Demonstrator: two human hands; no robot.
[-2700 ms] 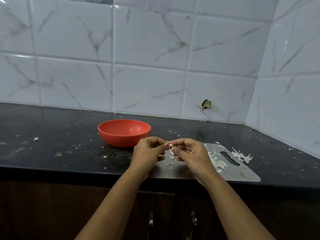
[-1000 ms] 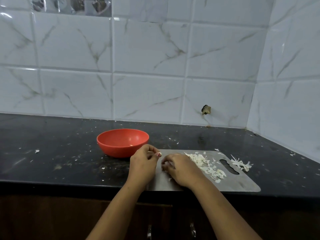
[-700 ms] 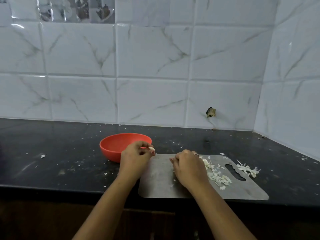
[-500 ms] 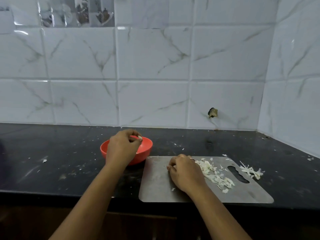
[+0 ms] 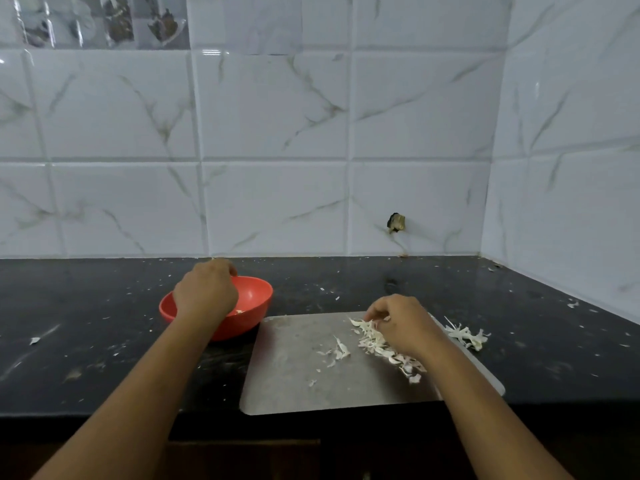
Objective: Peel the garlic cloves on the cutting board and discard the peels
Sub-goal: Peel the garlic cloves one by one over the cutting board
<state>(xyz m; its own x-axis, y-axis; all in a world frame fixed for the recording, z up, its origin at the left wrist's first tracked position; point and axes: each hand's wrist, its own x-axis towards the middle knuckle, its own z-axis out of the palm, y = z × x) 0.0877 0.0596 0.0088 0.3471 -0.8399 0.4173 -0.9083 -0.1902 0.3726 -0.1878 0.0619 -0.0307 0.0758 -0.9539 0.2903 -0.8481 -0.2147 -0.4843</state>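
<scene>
My left hand [image 5: 206, 292] hangs over the red bowl [image 5: 256, 299], fingers curled down and hidden behind its back. A pale garlic piece [image 5: 239, 311] lies in the bowl just below it. My right hand [image 5: 401, 323] rests on the grey cutting board [image 5: 294, 375], fingertips pinched into the far end of the pile of garlic peels [image 5: 375, 342]. What sits between those fingers is hidden. A small loose peel [image 5: 341, 351] lies on the board to the left of the pile.
More peels [image 5: 465, 336] lie on the black counter [image 5: 86, 323] just past the board's right end. Small white flecks are scattered over the counter. Tiled walls close the back and right side.
My left hand carried the peeled clove from the board to the bowl and now dips over it. My right hand slid right, into the peel pile. The view tilted upward.
</scene>
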